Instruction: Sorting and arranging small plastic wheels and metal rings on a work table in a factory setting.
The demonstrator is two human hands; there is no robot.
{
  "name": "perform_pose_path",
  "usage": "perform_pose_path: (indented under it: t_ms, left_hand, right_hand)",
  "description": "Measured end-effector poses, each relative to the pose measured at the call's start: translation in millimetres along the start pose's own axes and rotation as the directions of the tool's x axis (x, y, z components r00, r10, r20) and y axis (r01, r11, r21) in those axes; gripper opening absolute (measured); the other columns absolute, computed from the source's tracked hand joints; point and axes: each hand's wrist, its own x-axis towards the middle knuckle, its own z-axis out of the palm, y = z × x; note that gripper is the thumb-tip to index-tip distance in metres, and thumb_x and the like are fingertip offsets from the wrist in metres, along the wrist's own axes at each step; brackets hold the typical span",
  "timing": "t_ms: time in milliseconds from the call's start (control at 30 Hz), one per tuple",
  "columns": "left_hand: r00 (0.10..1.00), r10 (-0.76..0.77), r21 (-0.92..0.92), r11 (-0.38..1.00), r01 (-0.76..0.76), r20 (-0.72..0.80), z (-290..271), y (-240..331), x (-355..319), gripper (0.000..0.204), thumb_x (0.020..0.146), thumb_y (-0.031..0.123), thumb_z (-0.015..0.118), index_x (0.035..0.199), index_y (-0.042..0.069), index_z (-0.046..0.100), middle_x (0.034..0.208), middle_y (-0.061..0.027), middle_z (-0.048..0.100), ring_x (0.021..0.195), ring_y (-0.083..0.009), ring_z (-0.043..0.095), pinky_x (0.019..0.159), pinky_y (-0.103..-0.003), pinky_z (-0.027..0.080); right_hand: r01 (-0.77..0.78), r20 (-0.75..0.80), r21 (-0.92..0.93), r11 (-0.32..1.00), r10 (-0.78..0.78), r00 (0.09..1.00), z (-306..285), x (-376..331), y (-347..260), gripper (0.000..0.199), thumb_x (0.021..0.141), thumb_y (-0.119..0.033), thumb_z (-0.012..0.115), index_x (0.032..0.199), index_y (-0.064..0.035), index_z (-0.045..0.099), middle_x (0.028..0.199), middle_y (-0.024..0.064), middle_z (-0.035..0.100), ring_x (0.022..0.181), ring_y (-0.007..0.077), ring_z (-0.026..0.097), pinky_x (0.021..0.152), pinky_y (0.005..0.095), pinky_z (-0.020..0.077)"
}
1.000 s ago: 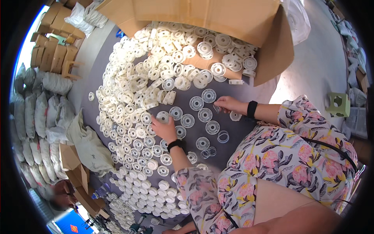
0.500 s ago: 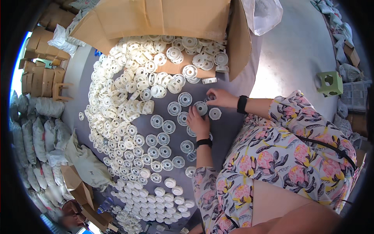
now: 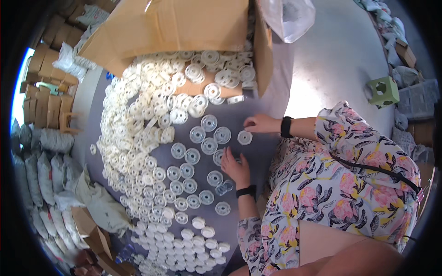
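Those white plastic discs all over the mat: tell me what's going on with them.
A person in a floral top sits on the floor sorting white plastic discs that spill from a tipped cardboard box onto a grey mat. The left hand rests on the mat among single discs laid flat in rows. The right hand touches one disc at its fingertips. Neater stacked rows lie nearer the person.

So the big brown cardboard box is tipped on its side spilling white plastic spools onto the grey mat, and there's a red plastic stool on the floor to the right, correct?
Not quite: the small plastic stool on the floor to the right is green, not red, as the head view shows. The rest holds: the big brown cardboard box lies tipped on its side, spilling white plastic spools onto the grey mat.
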Motion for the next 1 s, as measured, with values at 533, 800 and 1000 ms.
perform_pose_path:
  t_ms: [533,800,1000]
  left_hand:
    - [0.939,-0.148,-0.033,0.989,0.145,-0.309,-43.1,10.9,-41.6,0.034,0.077,0.021,0.062,0.101,-0.004,0.056,0.096,-0.0193,0.059,0.091,-0.0370,0.053,0.079,-0.046,0.040]
    - [0.814,-0.437,-0.068,0.892,0.447,-0.384,-69.5,-27.4,-146.3,0.032,0.081,0.024,0.061,0.099,-0.002,0.057,0.100,-0.0177,0.058,0.093,-0.0348,0.051,0.081,-0.044,0.039]
    - [0.879,-0.384,-0.018,0.918,0.395,-0.283,-95.1,-76.0,-186.0,0.028,0.074,0.026,0.063,0.098,0.012,0.063,0.105,-0.0105,0.060,0.099,-0.0307,0.054,0.083,-0.043,0.039]
  right_hand:
    - [-0.013,-0.918,0.161,0.987,0.155,0.365,-228.8,-59.4,54.8,0.030,0.081,-0.020,0.052,0.105,-0.0009,0.055,0.086,0.0142,0.062,0.077,0.0242,0.060,0.072,0.0339,0.0475]
    - [-0.057,-0.955,-0.214,0.975,-0.197,0.222,-302.5,5.0,14.5,0.050,0.075,-0.019,0.056,0.120,0.0007,0.047,0.122,0.0227,0.048,0.110,0.0361,0.049,0.095,0.0407,0.0387]
    - [-0.740,-0.754,-0.646,0.190,-0.315,0.577,-386.6,15.9,44.0,0.036,0.090,-0.027,0.037,0.102,-0.0026,0.061,0.103,0.0187,0.061,0.096,0.0314,0.058,0.086,0.0484,0.0426]
